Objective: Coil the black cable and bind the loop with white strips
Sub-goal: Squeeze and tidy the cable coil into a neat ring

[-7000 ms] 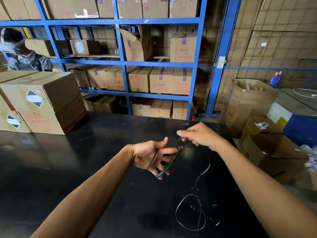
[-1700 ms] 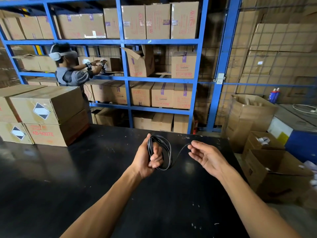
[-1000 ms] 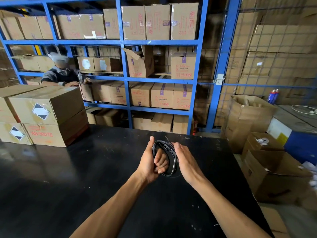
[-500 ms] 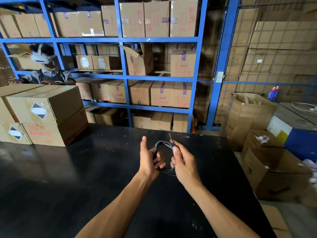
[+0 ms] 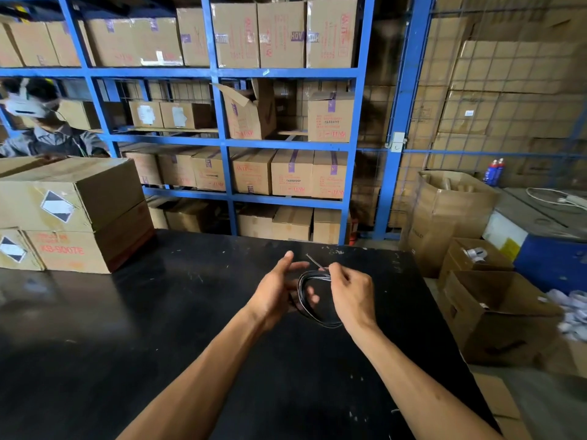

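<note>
The black cable (image 5: 307,308) is wound into a small oval coil, held above the black table (image 5: 127,328) between both hands. My left hand (image 5: 275,292) has its fingers through the coil's left side, with thumb and forefinger stretched out. My right hand (image 5: 351,292) pinches the top right of the coil. A thin pale strip (image 5: 314,262) sticks up and to the left from those pinching fingertips.
Stacked cardboard boxes (image 5: 73,214) stand on the table's far left. Blue shelving (image 5: 222,144) full of boxes runs behind the table. Open cartons (image 5: 495,315) sit on the floor at the right. A person in a headset (image 5: 41,128) stands at the far left.
Over several seconds the loose cable was wound into a coil. In the last second my right hand moved from the coil's side to its top, now pinching there with a thin strip.
</note>
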